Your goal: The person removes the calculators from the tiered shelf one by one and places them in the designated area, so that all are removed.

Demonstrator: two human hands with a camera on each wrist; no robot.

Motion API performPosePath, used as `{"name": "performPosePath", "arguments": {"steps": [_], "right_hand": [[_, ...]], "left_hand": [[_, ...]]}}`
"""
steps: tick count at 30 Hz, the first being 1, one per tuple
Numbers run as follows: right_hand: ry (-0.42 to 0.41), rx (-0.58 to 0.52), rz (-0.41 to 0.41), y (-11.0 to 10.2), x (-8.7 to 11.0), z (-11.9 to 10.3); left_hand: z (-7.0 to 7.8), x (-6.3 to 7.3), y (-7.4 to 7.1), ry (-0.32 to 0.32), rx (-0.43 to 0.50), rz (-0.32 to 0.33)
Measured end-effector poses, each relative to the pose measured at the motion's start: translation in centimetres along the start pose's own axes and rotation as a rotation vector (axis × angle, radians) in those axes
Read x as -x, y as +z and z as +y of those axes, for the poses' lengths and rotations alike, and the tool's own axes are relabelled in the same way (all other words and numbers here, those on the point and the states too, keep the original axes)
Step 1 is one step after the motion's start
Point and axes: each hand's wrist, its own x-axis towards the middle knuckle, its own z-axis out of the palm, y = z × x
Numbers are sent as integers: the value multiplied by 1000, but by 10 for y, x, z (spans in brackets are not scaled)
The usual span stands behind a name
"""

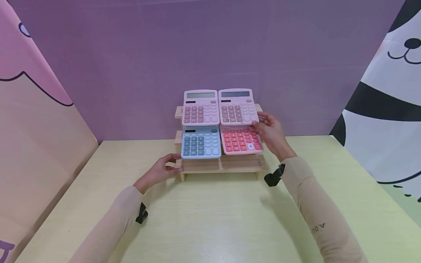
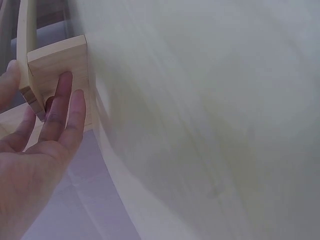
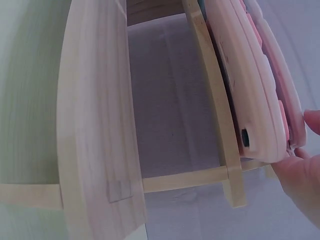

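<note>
Upper-right calculator [image 1: 237, 106] is pinched by right hand [image 1: 272, 134]; left hand [image 1: 159, 171] grips rack [image 1: 220, 167], fingers [image 2: 58, 106] beneath showing only at left wrist.

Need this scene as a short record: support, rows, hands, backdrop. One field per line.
support: wooden rack on table
upper row: top left calculator, top right calculator, both pale pink
lower row: blue calculator on the left, coral calculator on the right
left hand: grips rack's front left end
right hand: holds top right calculator at its lower right corner
backdrop: purple
</note>
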Motion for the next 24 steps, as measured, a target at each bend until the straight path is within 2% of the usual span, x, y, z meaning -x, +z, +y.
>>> {"name": "performPosePath", "arguments": {"steps": [14,24], "right_hand": [[25,-5,71,6,-1,0],[13,-54,108,10,0,1]], "left_hand": [[2,3,0,6,-3,-4],[4,3,1,-41,5,5]]}}
